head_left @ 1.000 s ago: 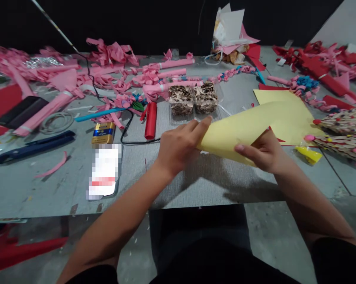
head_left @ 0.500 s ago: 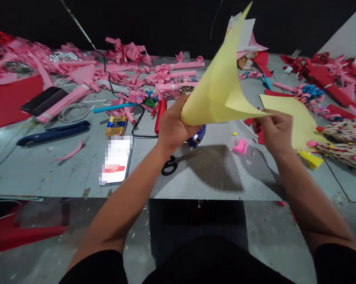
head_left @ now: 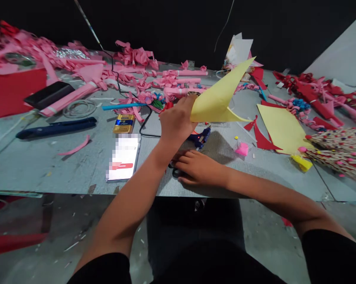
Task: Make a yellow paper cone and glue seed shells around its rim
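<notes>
Head view: rolled yellow paper cone (head_left: 215,100) held above the grey tabletop (head_left: 68,169)

We record our left hand (head_left: 178,120) grasping the cone by its narrow end, the wide end flaring rightward. Nearer us, our right hand (head_left: 200,167) lies over a black looped scissors handle (head_left: 176,172); we cannot tell whether its fingers have closed on it. Just beyond sits a dark-blue glue gun (head_left: 203,138). Farther right: a flat yellow paper sheet (head_left: 284,128); left, a lit white-screened phone (head_left: 126,157).

Shows plain yellow on the curled sheet (head_left: 215,104), black on the scissor handle (head_left: 175,172), dark blue on the glue gun (head_left: 203,138), blue-banded gold on the box (head_left: 124,123).
</notes>
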Demonstrator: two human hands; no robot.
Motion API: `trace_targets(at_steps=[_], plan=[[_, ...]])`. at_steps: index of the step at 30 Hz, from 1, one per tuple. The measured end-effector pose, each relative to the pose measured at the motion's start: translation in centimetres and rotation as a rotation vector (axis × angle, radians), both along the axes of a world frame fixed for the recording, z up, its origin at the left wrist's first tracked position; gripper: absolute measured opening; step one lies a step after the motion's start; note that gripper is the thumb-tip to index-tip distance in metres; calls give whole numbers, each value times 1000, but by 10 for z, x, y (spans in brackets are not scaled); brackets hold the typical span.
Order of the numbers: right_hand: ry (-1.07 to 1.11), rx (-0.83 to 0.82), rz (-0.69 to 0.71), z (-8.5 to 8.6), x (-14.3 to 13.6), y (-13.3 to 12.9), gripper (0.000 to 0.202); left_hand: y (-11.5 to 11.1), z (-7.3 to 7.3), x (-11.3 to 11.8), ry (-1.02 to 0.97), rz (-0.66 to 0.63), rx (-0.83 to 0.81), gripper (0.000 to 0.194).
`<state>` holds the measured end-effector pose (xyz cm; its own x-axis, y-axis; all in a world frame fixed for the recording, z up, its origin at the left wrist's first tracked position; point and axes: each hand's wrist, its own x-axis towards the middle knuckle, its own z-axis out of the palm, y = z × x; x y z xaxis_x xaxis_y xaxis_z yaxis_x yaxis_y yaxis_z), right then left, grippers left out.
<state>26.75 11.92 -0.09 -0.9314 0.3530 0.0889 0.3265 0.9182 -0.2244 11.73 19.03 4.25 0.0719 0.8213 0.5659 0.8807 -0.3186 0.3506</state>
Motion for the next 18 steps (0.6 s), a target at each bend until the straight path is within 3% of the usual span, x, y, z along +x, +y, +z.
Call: trace_targets(at_steps=[3, 7, 10, 12, 14, 18], plan=[[0, -16, 38, 7, 22, -6, 44, 1, -1, 1, 4, -5, -48, 50], [-21, -91, 61, 22, 74, -31, 53, -1, -1, 3, 32, -15, -44, 49], [-40, -117, -62, 31, 110, -58, 59, -4, -2, 5, 53, -31, -28, 50], [17, -100, -182, 32, 125, -77, 41, -4, -4, 7, 71, -40, -16, 50], [82, -45, -358, 26, 134, -94, 23, -4, -7, 9, 82, -46, -3, 48], [231, -15, -634, 7, 137, -118, 22, -5, -10, 13, 94, -58, -24, 43]])
